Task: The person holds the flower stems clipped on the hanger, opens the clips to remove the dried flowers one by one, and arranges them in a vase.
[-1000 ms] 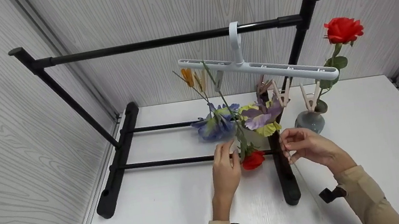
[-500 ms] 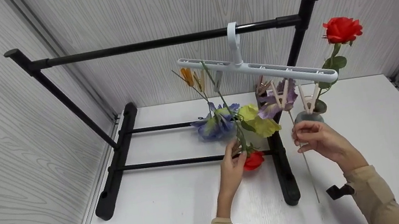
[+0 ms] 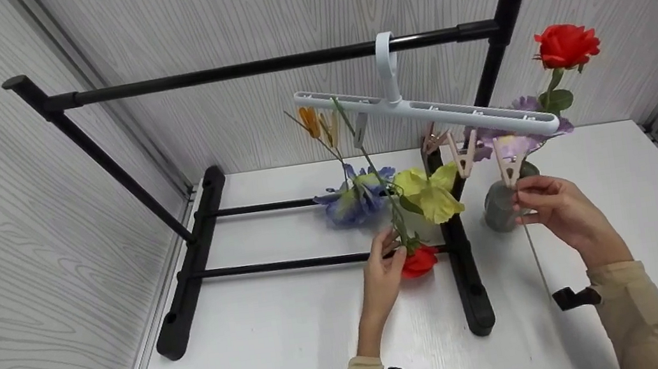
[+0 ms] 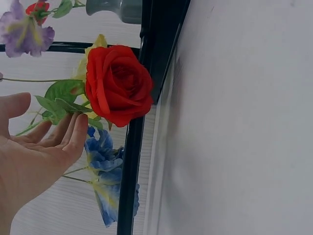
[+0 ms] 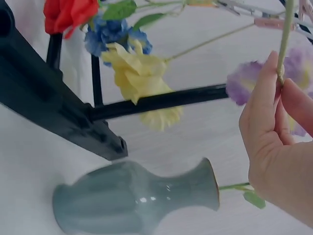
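In my right hand (image 3: 555, 214) a thin flower stem (image 5: 287, 34) is pinched between thumb and fingers. Its purple iris bloom (image 3: 481, 147) shows behind the right end of the white hanger (image 3: 448, 113), close to a pink clothespin (image 3: 508, 167). My left hand (image 3: 384, 276) is beside a red rose (image 3: 419, 261) that hangs head down. The left wrist view shows its loosely extended fingers (image 4: 73, 134) touching the leaves under that bloom. A yellow flower (image 3: 434, 198) and a blue flower (image 3: 348, 204) also hang head down.
A black rack (image 3: 211, 77) carries the hanger on its top bar. Behind my right hand stands a grey-green vase (image 5: 132, 196) with an upright red rose (image 3: 567, 45). Another pink clothespin (image 3: 465, 156) hangs from the hanger, and orange buds (image 3: 309, 123) show near its left end.
My right hand has moved right and slightly up, carrying the purple iris away from the yellow flower toward the rightmost clothespin. My left hand has come in to the hanging red rose's stem.
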Tool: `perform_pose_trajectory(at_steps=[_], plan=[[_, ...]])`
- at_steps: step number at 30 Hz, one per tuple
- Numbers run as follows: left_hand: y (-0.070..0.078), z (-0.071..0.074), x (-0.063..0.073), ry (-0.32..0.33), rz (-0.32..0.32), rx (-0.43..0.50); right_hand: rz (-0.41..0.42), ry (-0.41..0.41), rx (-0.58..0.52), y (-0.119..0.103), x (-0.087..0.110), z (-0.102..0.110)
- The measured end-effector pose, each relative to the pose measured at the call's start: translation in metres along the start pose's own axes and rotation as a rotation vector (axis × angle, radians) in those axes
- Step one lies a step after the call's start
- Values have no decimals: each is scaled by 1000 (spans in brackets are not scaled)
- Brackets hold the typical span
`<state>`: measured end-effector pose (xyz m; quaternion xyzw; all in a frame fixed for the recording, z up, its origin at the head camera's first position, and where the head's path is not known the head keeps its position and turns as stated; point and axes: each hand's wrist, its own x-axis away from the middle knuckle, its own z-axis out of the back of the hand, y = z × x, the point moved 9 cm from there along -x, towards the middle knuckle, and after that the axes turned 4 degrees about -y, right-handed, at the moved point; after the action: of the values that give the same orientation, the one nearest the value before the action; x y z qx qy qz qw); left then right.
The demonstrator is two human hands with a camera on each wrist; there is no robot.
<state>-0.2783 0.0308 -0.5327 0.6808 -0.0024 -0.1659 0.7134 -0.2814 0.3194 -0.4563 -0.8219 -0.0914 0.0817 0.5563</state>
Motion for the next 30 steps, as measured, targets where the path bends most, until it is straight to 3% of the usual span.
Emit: perform_pose_trajectory(at_steps=[4, 19, 30], plan=[[-1, 0, -1, 1, 8, 8, 22, 80, -2, -8, 0, 10], [-2, 1, -1, 1, 15, 7, 95, 248, 26, -53, -26, 27], [0, 3, 0, 1, -19, 1, 135, 362, 51, -80, -45, 31]])
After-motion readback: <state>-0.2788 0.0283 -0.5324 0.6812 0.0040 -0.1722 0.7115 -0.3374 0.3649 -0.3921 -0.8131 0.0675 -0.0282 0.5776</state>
